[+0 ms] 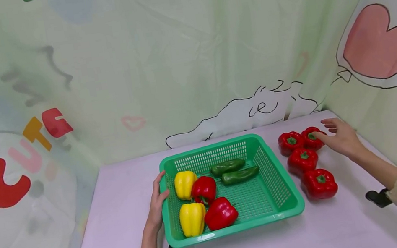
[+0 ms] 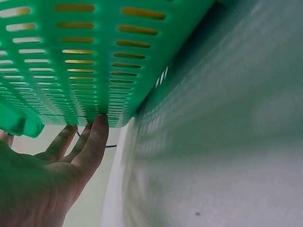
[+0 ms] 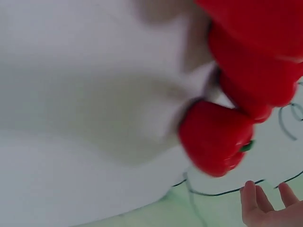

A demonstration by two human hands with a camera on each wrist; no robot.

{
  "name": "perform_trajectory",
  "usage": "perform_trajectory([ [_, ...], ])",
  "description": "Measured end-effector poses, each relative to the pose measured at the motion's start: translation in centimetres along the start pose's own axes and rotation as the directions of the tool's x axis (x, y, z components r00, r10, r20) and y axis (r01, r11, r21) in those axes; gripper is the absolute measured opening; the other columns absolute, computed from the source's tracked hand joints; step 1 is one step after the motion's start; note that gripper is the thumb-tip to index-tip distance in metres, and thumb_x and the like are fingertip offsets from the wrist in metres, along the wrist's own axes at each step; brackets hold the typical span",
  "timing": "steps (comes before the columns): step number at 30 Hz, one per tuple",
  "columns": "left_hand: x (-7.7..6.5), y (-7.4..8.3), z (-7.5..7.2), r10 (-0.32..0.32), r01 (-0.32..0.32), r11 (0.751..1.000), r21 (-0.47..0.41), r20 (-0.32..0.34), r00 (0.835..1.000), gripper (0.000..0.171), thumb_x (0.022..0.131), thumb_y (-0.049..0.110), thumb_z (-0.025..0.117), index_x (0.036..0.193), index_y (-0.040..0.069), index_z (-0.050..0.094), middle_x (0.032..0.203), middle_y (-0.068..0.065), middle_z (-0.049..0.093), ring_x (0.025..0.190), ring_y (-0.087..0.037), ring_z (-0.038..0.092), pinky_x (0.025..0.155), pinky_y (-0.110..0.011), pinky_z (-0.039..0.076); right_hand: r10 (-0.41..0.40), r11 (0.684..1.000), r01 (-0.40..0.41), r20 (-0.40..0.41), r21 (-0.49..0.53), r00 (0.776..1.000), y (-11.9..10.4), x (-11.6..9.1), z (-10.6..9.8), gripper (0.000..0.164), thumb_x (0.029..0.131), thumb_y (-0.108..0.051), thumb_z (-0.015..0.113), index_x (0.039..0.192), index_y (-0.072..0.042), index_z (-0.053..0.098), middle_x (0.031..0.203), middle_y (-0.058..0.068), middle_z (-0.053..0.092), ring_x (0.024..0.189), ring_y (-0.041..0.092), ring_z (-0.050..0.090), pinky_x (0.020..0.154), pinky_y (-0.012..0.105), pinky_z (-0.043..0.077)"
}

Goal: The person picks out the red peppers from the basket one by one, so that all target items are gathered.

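Note:
My left hand (image 1: 155, 204) holds the left rim of a green plastic basket (image 1: 236, 231), thumb over the rim. In the left wrist view its fingers (image 2: 94, 146) reach up to the slotted outer wall. Inside lie two yellow bell peppers (image 1: 192, 219), two red bell peppers (image 1: 221, 213) and two long green peppers (image 1: 240, 175). My right hand (image 1: 343, 137) is beside the farthest-right loose red bell pepper (image 1: 312, 137), fingers spread and thumb overlapping it in the head view. The right wrist view shows the fingers (image 3: 250, 203) apart from the peppers, holding nothing.
Three more loose red bell peppers (image 1: 319, 184) cluster right of the basket, close to its wall. A pale cloth covers the table (image 1: 123, 185). Behind it hangs a printed curtain (image 1: 121, 88), which also runs along both sides.

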State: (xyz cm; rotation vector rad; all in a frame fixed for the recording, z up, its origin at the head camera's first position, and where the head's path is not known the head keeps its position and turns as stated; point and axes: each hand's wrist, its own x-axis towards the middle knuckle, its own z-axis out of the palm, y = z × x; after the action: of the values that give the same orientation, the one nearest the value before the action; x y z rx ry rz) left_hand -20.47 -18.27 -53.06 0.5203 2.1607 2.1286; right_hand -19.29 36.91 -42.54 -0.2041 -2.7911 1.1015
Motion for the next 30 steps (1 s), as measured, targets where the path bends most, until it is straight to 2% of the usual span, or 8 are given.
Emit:
perform_trajectory([
  [4,-0.1,-0.1,0.1,0.006,-0.006,1.000,-0.012,0.002,1.000,0.056,0.104,0.020,0.035,0.156,0.014,0.018,0.161,-0.017,0.014,0.138,-0.041,0.028,0.106,-0.053,0.035,-0.048,0.999,0.047,0.030,0.012,0.998,-2.0,-0.3,0.4,0.067,0.098,-0.030,0.057,0.144,0.011,0.030,0.138,0.042,0.036,0.122,0.059,0.039,0.087,0.065,0.046],
  [14,-0.4,-0.1,0.2,-0.027,0.027,0.999,-0.026,0.001,1.000,0.055,0.103,0.023,0.036,0.155,0.019,0.019,0.161,-0.015,0.016,0.136,-0.039,0.030,0.105,-0.054,0.036,-0.148,0.989,0.146,0.088,0.029,0.985,-6.9,-2.3,3.2,0.063,0.095,-0.025,0.064,0.143,0.006,0.037,0.139,0.034,0.044,0.123,0.053,0.045,0.087,0.063,0.047],
  [21,-0.4,-0.2,0.1,-0.018,0.018,1.000,-0.013,-0.008,1.000,0.055,0.103,0.022,0.036,0.155,0.018,0.019,0.160,-0.016,0.018,0.136,-0.039,0.031,0.103,-0.046,0.039,-0.244,0.968,0.235,0.125,0.086,0.962,-9.9,-4.1,6.3,0.059,0.093,-0.023,0.066,0.140,0.003,0.043,0.136,0.031,0.050,0.121,0.049,0.050,0.093,0.060,0.046],
  [30,-0.3,0.0,0.0,-0.015,0.015,1.000,-0.022,0.002,1.000,0.055,0.103,0.024,0.036,0.155,0.019,0.019,0.160,-0.016,0.018,0.137,-0.040,0.031,0.103,-0.047,0.039,-0.299,0.947,0.261,0.219,0.187,0.929,-13.2,-5.8,11.2,0.053,0.092,-0.022,0.068,0.135,0.002,0.049,0.135,0.025,0.053,0.119,0.045,0.054,0.093,0.055,0.049],
])
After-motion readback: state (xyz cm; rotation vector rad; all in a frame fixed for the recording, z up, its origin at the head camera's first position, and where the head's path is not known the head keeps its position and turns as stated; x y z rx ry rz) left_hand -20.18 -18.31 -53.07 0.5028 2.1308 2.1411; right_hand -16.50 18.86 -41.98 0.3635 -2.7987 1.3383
